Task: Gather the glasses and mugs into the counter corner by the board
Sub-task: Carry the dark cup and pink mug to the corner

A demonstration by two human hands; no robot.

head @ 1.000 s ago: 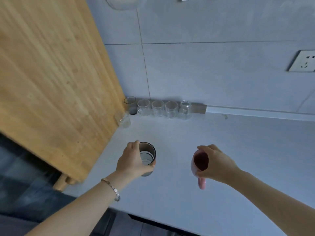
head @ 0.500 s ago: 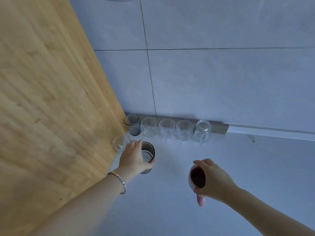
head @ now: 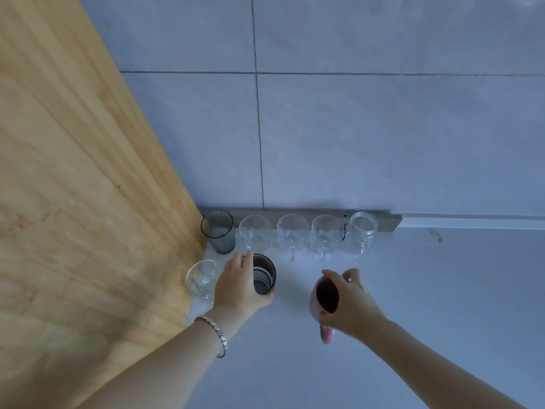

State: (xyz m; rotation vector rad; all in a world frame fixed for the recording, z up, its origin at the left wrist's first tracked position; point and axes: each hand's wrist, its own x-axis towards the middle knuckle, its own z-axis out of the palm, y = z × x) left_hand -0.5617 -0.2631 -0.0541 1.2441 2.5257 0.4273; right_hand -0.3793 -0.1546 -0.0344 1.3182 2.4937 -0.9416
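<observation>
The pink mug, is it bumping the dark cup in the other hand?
Apart. The head view shows bare counter between the pink mug in the right hand and the dark cup in the left hand.

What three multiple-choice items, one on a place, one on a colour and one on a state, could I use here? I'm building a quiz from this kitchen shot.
1. Where does the grey ribbed tumbler stand?
A. In the corner beside the wooden board
B. At the counter's front edge
C. Right of the glass jar mug

2. What colour is the mug in the right hand?
A. Green
B. Pink
C. White

3. How is the dark cup under the left hand?
A. Lying on its side
B. Upside down
C. Upright, gripped at the rim

Answers: 1 A, it ends the wall row next to the board. 2 B, its body and handle are pink. 3 C, its open mouth faces up and fingers wrap it.
</observation>
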